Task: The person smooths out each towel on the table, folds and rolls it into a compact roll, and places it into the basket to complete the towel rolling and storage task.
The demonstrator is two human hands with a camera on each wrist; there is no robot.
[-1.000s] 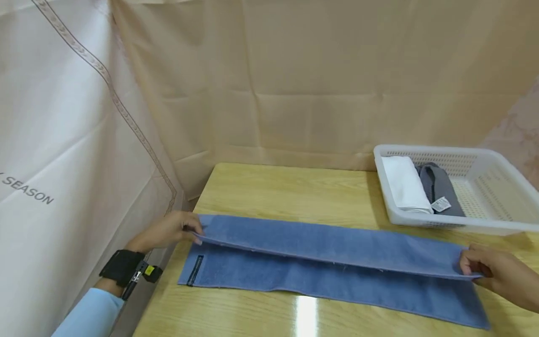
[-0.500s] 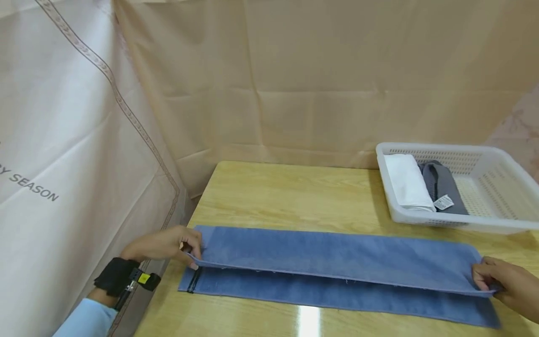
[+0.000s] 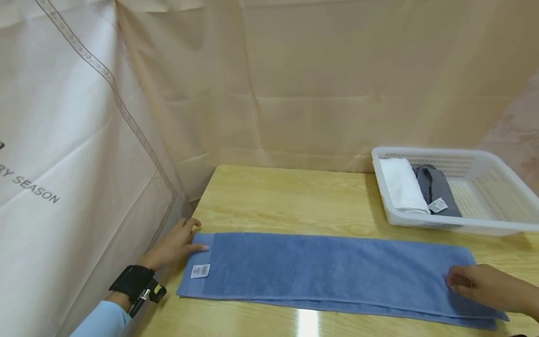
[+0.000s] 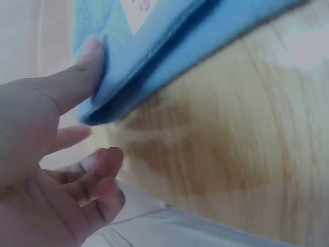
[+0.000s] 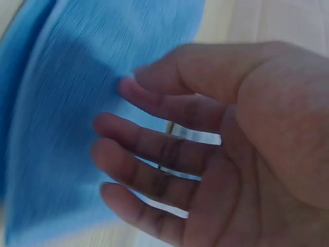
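A blue towel [image 3: 328, 271] lies folded lengthwise into a long strip across the table, its lower layer peeking out along the near edge. Its white label [image 3: 200, 271] faces up at the left end. My left hand [image 3: 177, 243] is at that end, thumb over the towel's corner and fingers spread beyond its side. In the left wrist view, the loosely bent fingers [image 4: 105, 164] hold nothing. Over the right end hovers my right hand [image 3: 484, 285]; the right wrist view shows its fingers [image 5: 139, 134] relaxed and apart, with no cloth between them.
A white plastic basket [image 3: 497, 228] stands at the back right of the wooden table [image 3: 294, 196]. Inside it lie a folded white cloth [image 3: 404, 187] and a folded grey cloth [image 3: 442, 187] with a tag. Beige cloth [image 3: 311, 93] hangs behind the table.
Both hands brought the towel's raised upper layer toward the near edge and let it go; it now lies flat over the lower layer, label showing. The right hand has shifted left.
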